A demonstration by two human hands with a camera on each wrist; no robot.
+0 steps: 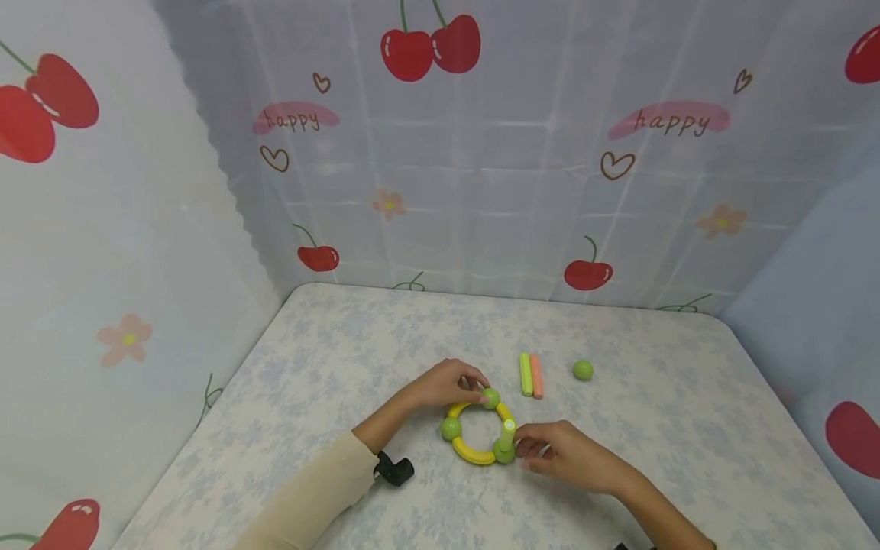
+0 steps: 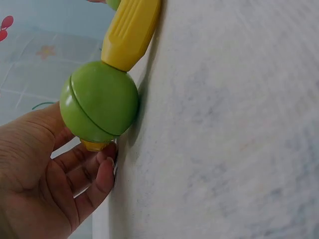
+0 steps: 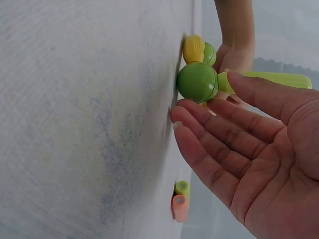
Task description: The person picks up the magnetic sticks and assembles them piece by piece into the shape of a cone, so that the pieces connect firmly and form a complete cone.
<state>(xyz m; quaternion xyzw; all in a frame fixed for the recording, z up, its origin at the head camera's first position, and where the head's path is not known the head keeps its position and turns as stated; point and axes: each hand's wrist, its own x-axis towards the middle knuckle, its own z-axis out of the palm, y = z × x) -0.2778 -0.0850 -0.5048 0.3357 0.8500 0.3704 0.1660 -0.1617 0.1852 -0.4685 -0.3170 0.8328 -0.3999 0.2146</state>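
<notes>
A ring of curved yellow rods [image 1: 474, 456] joined by green balls lies flat on the table. My left hand [image 1: 447, 383] pinches the far green ball [image 1: 491, 398] between thumb and fingers. The left green ball [image 2: 99, 102] of the ring sits in front of that hand in the left wrist view and hides part of the grip. A light green rod [image 1: 507, 435] stands upright on the near right ball [image 3: 198, 82]. Beside it, my right hand [image 1: 567, 458] has its fingers loosely extended. In the right wrist view, its thumb overlaps the rod's lower end.
Beyond the ring, a yellow-green rod [image 1: 525, 374] and a salmon rod [image 1: 537, 376] lie side by side. A loose green ball [image 1: 583, 370] is to their right. Cherry-printed curtains [image 1: 454, 168] surround the patterned table [image 1: 371, 328]. A black wrist device [image 1: 395, 469] sits at the left cuff.
</notes>
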